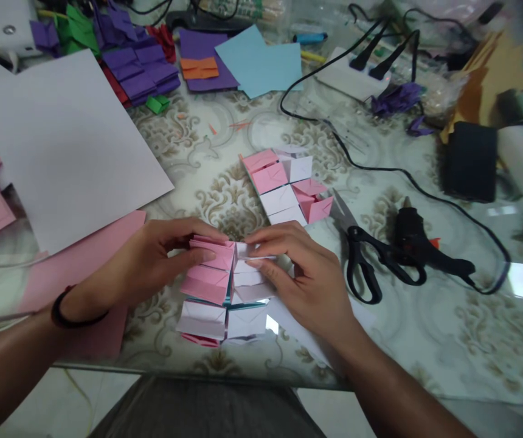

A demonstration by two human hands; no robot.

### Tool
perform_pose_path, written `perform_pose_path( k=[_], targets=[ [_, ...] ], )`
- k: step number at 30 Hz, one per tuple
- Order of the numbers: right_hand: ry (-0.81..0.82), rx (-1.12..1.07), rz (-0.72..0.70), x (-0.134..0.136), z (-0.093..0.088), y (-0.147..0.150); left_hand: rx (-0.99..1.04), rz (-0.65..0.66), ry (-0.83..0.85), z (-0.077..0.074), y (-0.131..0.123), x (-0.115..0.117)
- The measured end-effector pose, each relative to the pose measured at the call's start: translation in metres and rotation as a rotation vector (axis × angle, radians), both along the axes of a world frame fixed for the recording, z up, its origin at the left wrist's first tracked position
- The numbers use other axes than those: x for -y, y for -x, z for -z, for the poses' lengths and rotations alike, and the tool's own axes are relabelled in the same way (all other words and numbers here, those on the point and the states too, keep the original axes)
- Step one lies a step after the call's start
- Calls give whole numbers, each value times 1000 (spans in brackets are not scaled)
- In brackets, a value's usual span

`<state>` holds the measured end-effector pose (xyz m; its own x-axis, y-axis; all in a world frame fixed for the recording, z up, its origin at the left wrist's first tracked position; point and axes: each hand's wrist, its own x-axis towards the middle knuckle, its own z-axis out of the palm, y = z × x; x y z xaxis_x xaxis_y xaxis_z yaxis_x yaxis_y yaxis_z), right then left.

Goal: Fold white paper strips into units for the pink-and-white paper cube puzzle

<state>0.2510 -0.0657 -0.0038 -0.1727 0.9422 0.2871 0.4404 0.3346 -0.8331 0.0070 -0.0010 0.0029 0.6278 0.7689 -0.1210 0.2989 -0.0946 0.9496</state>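
A folded-paper piece (204,286) made of pink and white sections, with teal edges between them, lies near the table's front edge. My left hand (152,255) pinches its upper pink section between thumb and fingers. On the other side, my right hand (309,277) grips the upper white section, thumb below and fingers above. A second pink and white folded-paper piece (273,179) rests just beyond my hands. Black-handled scissors (366,243) lie to the right of my right hand, blades pointing away.
At right are a black glue gun (419,240), its cord, a black box (470,161) and a white power strip (353,73). White paper (70,146) overlaps pink sheets (83,280) at left. Purple folded papers (140,67) and light blue sheets (266,61) lie at the back.
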Motion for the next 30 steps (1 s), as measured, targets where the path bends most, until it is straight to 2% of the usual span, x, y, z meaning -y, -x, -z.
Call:
perform_pose_path(
  k=[6,18,26,30],
  targets=[
    [8,-33,52,0,2,-1,63,-59,-107,-4,-1,-2],
    [25,67,119,-3,6,-2,33,-127,-59,-4,1,-3],
    [-6,110,89,-4,11,-1,-112,-179,-61,-9,1,-6],
    [31,98,67,-5,10,1,-116,-152,-89,-13,0,-8]
  ],
)
